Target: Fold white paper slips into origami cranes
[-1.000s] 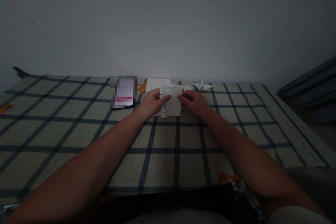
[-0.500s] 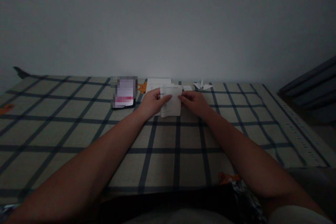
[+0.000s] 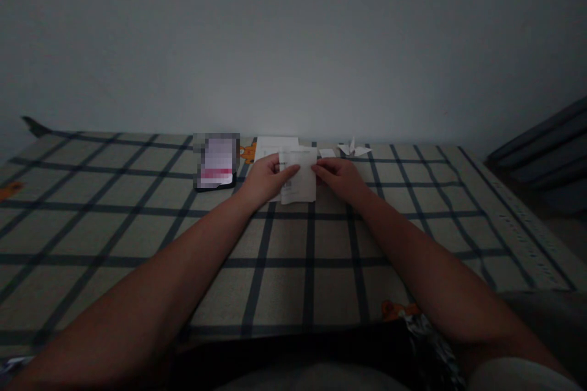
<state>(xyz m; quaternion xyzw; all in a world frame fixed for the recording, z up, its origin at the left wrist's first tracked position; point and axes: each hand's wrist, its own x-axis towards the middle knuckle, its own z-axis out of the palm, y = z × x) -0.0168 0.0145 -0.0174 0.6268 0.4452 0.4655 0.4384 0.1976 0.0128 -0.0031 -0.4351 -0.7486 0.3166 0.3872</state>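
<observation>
A small white sheet of paper (image 3: 300, 180) with faint print is held over the checked cloth, far from me near the wall. My left hand (image 3: 265, 178) pinches its left edge with thumb and fingers closed. My right hand (image 3: 339, 176) grips its right edge the same way. Both forearms stretch out over the cloth. More white paper (image 3: 274, 145) lies flat just behind the held sheet.
A phone (image 3: 215, 162) with a lit screen lies left of my hands. A folded white paper crane (image 3: 353, 149) sits to the back right, by the wall. The checked cloth (image 3: 137, 226) covers the surface. A dark slanted object (image 3: 541, 146) stands at the right.
</observation>
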